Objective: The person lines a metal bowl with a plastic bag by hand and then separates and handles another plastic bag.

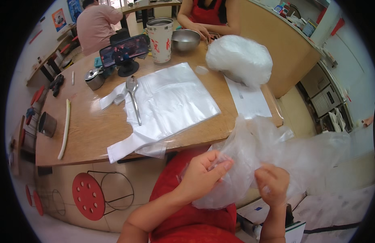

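Thin translucent plastic bags (242, 179) hang in front of my red clothing, below the table's near right edge. My left hand (202, 170) pinches the film on one side, thumb against fingers. On the other side my right hand (272, 183) is closed on the film, slightly blurred, and loose plastic spreads out to its right. A stack of flat white T-shirt bags (172, 97) lies on the table, its handles towards the left. Resting across the stack is a metal spoon (133, 97). A large bundle of clear plastic (239, 59) sits farther back, above a white paper sheet (251, 100).
The wooden table (93, 127) also bears a phone on a stand (123, 51), a tall printed paper cup (159, 42), a metal bowl (186, 39), a steel pot (93, 79), a metal cup (48, 124) and a scallion stalk (66, 130). Across sits a person (205, 18). A red stool (89, 196) stands below left.
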`<state>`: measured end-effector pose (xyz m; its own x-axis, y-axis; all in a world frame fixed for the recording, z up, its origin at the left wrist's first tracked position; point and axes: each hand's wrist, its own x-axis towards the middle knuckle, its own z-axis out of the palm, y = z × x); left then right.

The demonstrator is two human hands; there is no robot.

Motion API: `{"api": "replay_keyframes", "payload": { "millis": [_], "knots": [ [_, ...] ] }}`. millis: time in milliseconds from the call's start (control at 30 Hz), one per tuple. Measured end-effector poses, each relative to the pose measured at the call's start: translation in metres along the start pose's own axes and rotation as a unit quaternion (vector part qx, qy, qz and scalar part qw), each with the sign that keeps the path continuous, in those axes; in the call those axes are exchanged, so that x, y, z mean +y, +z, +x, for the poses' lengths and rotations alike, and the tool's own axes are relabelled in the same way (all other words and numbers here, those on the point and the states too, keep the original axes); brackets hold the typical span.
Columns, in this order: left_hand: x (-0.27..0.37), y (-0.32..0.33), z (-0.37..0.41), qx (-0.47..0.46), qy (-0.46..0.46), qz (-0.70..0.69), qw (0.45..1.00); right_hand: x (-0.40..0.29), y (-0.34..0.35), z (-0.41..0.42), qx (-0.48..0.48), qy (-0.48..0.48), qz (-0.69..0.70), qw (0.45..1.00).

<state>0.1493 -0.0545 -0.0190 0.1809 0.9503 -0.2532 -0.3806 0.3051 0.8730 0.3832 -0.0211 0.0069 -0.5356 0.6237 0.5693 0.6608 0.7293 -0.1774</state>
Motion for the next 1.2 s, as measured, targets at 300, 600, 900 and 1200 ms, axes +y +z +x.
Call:
{"api": "replay_keyframes", "payload": {
  "millis": [300,600,900,1200],
  "knots": [
    [-0.010,0.062,-0.013,-0.093,0.483,0.496,0.715,-0.042,-0.045,-0.025,0.081,0.174,0.142,0.971],
    [-0.025,0.024,0.012,0.100,0.375,0.321,0.864,-0.022,-0.046,-0.065,0.048,0.047,0.344,0.937],
    [0.028,-0.027,-0.028,0.335,0.212,0.712,0.580,-0.039,-0.081,-0.063,-0.168,0.017,-0.039,0.985],
    [-0.048,-0.009,-0.017,-0.235,0.033,0.559,0.794,-0.011,-0.014,-0.082,-0.369,0.143,-0.110,0.912]
  ]
}}
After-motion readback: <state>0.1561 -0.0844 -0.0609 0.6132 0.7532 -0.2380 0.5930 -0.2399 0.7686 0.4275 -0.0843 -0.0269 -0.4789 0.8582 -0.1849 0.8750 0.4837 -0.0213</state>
